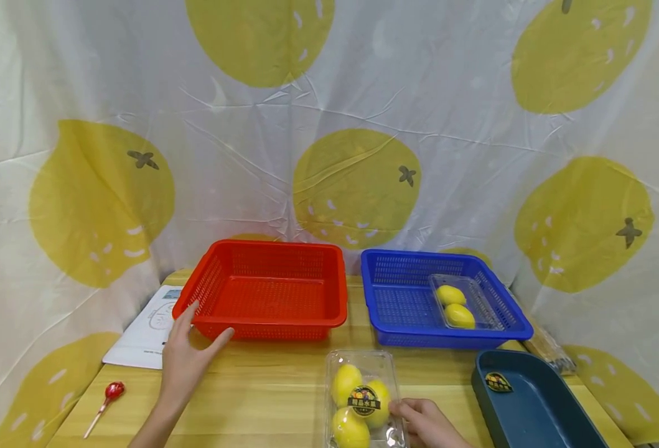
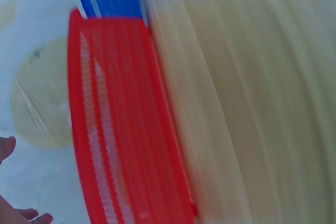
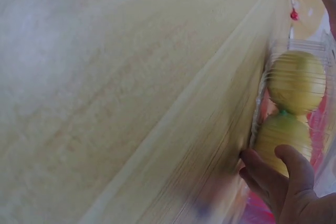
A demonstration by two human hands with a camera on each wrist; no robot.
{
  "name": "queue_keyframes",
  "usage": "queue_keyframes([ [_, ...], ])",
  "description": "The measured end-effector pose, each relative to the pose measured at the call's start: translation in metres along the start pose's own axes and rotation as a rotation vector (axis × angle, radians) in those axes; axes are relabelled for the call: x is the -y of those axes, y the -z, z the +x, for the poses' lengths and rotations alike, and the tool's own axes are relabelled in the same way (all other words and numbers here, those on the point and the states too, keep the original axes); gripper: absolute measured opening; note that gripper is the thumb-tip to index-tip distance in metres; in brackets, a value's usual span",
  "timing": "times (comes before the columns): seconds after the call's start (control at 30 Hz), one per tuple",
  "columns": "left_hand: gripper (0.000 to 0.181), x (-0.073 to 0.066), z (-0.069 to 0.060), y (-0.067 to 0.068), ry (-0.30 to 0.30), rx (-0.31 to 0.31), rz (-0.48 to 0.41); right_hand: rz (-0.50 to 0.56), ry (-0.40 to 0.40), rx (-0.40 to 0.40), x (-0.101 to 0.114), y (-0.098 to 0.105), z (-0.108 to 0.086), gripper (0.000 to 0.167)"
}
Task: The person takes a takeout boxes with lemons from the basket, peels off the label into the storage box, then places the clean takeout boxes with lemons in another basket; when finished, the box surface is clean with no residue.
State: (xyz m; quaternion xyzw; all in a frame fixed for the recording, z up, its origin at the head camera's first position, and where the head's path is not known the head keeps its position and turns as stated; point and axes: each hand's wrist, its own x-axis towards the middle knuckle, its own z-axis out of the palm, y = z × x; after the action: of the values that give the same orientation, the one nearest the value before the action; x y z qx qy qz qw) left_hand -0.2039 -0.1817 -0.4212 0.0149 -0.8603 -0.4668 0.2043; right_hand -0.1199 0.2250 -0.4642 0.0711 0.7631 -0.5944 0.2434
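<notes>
A clear plastic box of yellow lemons, with a black label, lies on the wooden table. My right hand touches its right side, thumb and fingers at the edge; the right wrist view shows that hand against the box by two lemons. At the near left corner of the red basket, my left hand is raised with fingers spread, holding nothing. In the left wrist view its fingertips show at the lower left, apart from the red basket.
A blue basket at the back right holds a clear box with two lemons. A dark teal tray stands at the right, a label inside. On the left are a white packet and a red lollipop.
</notes>
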Motion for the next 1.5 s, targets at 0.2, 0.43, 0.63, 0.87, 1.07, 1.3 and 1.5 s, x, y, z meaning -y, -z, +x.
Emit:
queue_keyframes([
  [0.2,0.09,-0.016,-0.022,-0.023,0.15,0.305,-0.188,0.019,0.006,-0.001,-0.001,0.001,0.0,0.065],
  [0.43,0.084,-0.026,-0.045,-0.06,0.328,0.629,-0.411,0.05,0.058,-0.003,0.0,0.0,-0.003,0.06],
  [0.63,0.087,-0.036,-0.062,-0.092,0.285,0.824,-0.509,0.057,0.092,0.004,-0.001,0.001,-0.004,0.059],
  [0.87,0.088,-0.044,-0.076,-0.119,0.298,0.881,-0.569,0.04,0.069,-0.013,-0.001,0.001,-0.001,0.063],
  [1.07,0.089,-0.04,-0.084,-0.131,0.281,0.874,-0.611,0.037,0.051,-0.019,0.0,0.001,0.0,0.063],
  [1.3,0.086,-0.038,-0.089,-0.135,0.276,0.859,-0.612,0.064,0.077,0.004,-0.002,0.001,-0.003,0.061],
  [1.5,0.08,-0.037,-0.09,-0.135,0.245,0.85,-0.568,0.059,0.09,0.017,-0.003,0.0,0.0,0.059],
])
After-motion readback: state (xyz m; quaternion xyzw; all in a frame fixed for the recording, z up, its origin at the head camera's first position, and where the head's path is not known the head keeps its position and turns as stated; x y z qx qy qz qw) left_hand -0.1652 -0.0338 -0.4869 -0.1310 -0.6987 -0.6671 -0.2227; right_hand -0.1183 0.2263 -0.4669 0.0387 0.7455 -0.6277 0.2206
